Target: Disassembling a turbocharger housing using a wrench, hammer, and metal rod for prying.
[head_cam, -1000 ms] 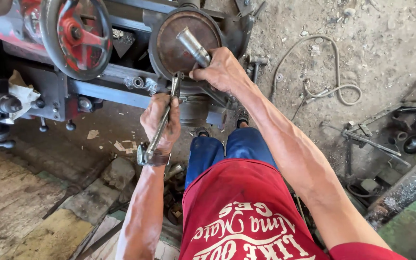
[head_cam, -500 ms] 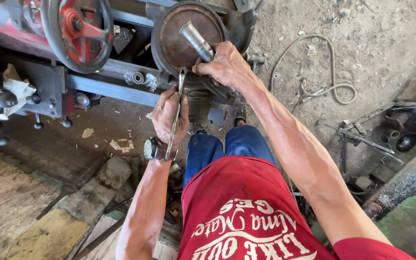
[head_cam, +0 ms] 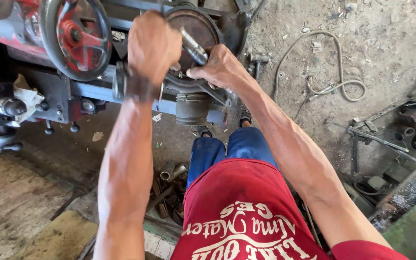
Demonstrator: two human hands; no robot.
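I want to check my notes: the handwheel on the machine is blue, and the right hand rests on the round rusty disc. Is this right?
Not quite. The head view shows the handwheel is red with a dark rim, not blue. The rest holds: the right hand rests on the round rusty disc.

Left hand (head_cam: 152,45) raised before the round chuck (head_cam: 203,29), just left of the steel rod (head_cam: 193,47) jutting from its face. Right hand (head_cam: 220,67) on the chuck's lower right, touching the rod's base. Handwheel (head_cam: 75,38) left of the left hand, on the same machine. Rag (head_cam: 27,98) farther left, on a lever. Cylinder (head_cam: 192,108) hanging beneath the chuck, under the right hand. Hammer (head_cam: 257,60) on the floor just right of the machine; looped cable (head_cam: 335,84) farther right. Pipe scraps (head_cam: 172,171) on the floor below, left of the knees. Bars and tools (head_cam: 376,139) at far right.
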